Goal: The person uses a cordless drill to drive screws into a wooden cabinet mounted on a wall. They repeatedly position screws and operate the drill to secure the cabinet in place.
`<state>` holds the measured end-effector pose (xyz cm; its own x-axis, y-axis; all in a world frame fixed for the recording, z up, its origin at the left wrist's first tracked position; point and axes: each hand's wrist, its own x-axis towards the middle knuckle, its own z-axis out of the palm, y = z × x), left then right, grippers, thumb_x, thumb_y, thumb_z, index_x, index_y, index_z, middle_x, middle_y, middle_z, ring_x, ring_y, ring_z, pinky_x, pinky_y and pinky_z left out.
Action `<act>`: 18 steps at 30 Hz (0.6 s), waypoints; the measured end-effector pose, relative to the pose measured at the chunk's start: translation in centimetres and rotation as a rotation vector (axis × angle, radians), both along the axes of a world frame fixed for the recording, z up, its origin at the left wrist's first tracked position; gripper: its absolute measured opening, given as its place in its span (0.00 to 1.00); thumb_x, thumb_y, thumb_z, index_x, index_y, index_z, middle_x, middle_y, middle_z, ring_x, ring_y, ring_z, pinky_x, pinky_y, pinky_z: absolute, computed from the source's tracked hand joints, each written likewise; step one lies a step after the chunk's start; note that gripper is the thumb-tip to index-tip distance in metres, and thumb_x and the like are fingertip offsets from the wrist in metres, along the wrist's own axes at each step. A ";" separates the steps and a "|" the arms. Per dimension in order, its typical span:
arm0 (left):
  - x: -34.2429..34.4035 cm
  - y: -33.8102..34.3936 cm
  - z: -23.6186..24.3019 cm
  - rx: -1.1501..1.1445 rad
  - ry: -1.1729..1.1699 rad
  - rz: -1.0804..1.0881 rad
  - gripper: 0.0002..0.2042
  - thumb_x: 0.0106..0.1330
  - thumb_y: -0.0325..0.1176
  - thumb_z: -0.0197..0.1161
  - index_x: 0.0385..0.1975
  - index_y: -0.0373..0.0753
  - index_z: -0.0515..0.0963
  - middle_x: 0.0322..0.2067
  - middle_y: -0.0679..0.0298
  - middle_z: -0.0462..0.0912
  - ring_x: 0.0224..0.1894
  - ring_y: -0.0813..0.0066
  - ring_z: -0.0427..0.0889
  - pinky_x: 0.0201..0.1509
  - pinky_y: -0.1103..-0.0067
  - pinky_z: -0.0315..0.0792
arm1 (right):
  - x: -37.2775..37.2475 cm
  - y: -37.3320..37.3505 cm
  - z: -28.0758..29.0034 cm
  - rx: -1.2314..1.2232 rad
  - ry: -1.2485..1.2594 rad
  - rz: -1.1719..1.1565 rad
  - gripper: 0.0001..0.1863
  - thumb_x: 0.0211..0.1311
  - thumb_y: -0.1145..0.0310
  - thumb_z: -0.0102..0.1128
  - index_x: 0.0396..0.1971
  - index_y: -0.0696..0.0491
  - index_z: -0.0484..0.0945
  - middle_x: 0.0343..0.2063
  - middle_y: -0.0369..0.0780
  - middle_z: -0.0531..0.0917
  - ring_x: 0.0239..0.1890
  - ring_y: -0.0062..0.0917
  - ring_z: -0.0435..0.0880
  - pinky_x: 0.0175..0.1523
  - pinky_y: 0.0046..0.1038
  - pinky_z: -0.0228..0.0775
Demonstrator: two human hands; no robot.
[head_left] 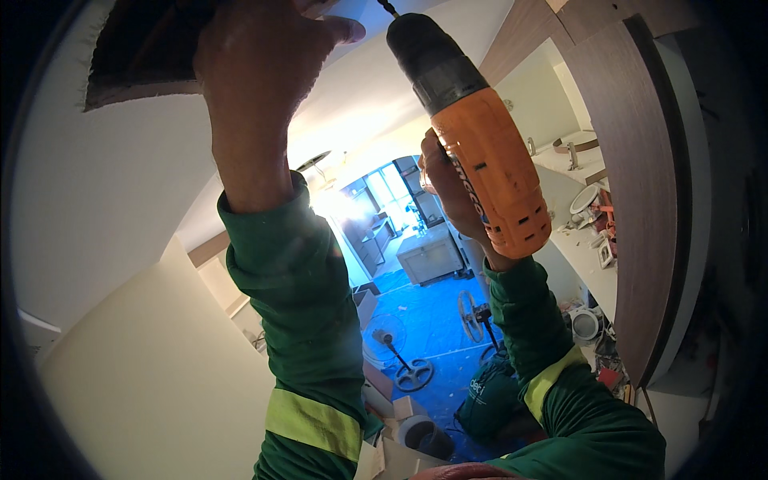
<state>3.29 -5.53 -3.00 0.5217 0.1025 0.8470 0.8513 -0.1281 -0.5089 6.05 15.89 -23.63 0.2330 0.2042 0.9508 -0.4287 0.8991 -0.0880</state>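
Observation:
My right hand (458, 188) is wrapped round the handle of an orange and black power drill (498, 172), raised with its nose upward. A thin dark bit (388, 7) sticks out of the chuck and runs off the top edge. To its left, my left hand (260, 68) reaches up beside a rough-edged dark opening (144, 52) in the white ceiling. Its thumb is stretched toward the drill, apart from it. The other fingers are hidden, and a brown edge (317, 8) shows near the thumb; I cannot tell whether the hand grips it.
Blue sheeting (436, 324) covers the floor below, with a stand fan's round base (414, 374), a grey bucket (426, 437) and a dark green cloth thing (488, 400). A wood-grain panel (640, 184) rises at right, beside a cluttered white counter (588, 256). A pale cabinet (430, 254) stands farther off.

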 end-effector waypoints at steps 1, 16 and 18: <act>-0.3 -0.3 0.4 -0.081 0.016 -0.050 0.32 0.45 0.35 0.82 0.53 0.35 0.78 0.49 0.45 0.86 0.55 0.47 0.83 0.61 0.60 0.74 | 0.0 0.1 0.0 0.002 0.000 -0.001 0.19 0.73 0.53 0.62 0.53 0.49 0.73 0.44 0.34 0.80 0.47 0.22 0.80 0.54 0.29 0.73; 1.8 2.3 -3.3 0.360 -0.153 0.169 0.31 0.47 0.35 0.81 0.53 0.35 0.78 0.49 0.46 0.86 0.56 0.49 0.82 0.64 0.61 0.72 | 0.5 2.5 0.5 0.068 0.039 -0.002 0.26 0.71 0.52 0.64 0.62 0.48 0.71 0.53 0.34 0.80 0.56 0.24 0.82 0.61 0.30 0.74; 1.2 2.6 -3.6 0.374 -0.114 0.184 0.31 0.47 0.34 0.81 0.53 0.35 0.79 0.49 0.46 0.86 0.56 0.49 0.83 0.64 0.61 0.72 | 1.1 2.5 0.6 0.068 -0.026 0.231 0.30 0.69 0.51 0.66 0.63 0.49 0.68 0.54 0.36 0.78 0.58 0.27 0.81 0.62 0.31 0.74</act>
<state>4.54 -2.92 -6.57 0.4241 -0.1399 0.8948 0.8963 0.2065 -0.3925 7.18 18.36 -23.01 0.1626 0.1849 0.9692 -0.6222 0.7816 -0.0447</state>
